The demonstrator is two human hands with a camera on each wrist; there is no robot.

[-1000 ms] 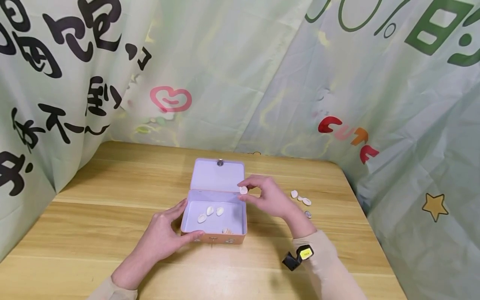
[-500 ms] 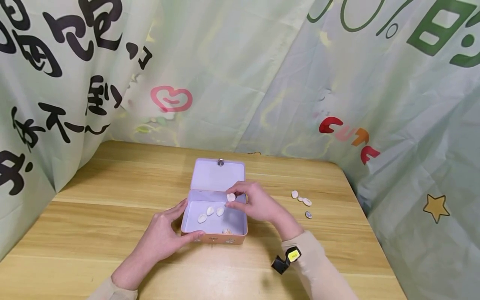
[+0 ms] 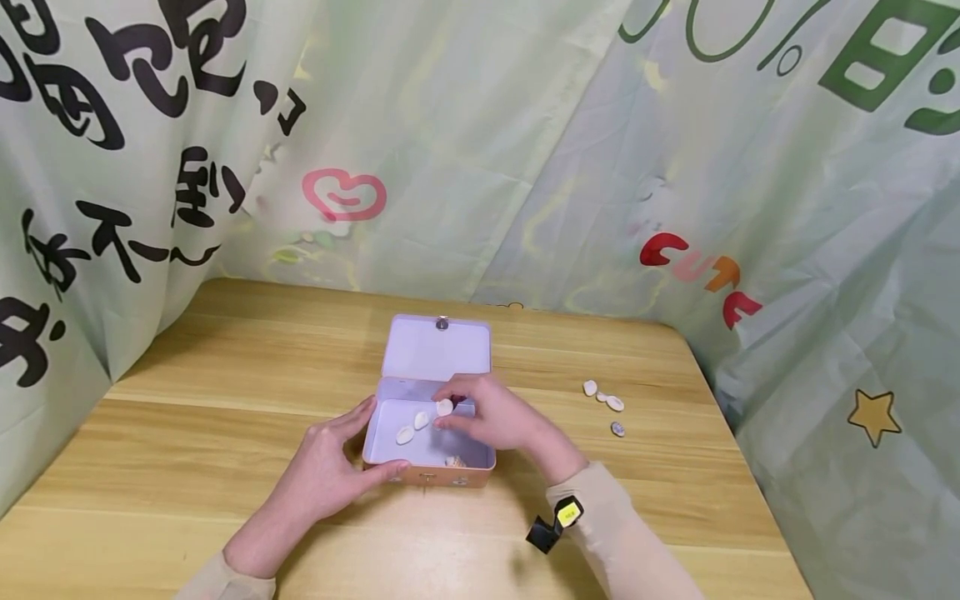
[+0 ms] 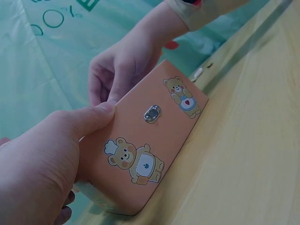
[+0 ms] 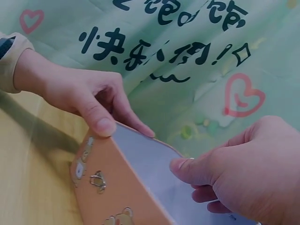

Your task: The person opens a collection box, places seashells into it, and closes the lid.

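Observation:
An orange tin box (image 4: pixel 140 140) with bear pictures stands with its lid (image 3: pixel 437 346) raised, showing a lilac inside (image 3: pixel 390 417). My left hand (image 3: pixel 326 467) grips its left side, thumb over the front rim and fingers along the side. Above the inside of the box, my right hand (image 3: pixel 491 412) pinches a small white shell (image 3: pixel 445 407) between thumb and fingers. White oval shells (image 3: pixel 405 435) lie on the box floor, with a brownish ridged shell (image 3: pixel 454 461) near the front right. The right hand may hide other pieces beneath it. In the right wrist view, both hands meet the box area.
To the right on the wooden table (image 3: pixel 225 358) lie several small white shells (image 3: pixel 614 403) and a grey-blue patterned oval piece (image 3: pixel 617 429). A printed curtain (image 3: pixel 450 167) hangs behind and beside the table. A black wrist device (image 3: pixel 557 523) sits on the right sleeve.
My right hand has moved left and down with the white shell, from beside the lid's right edge to over the box interior. The left hand has stayed on the box.

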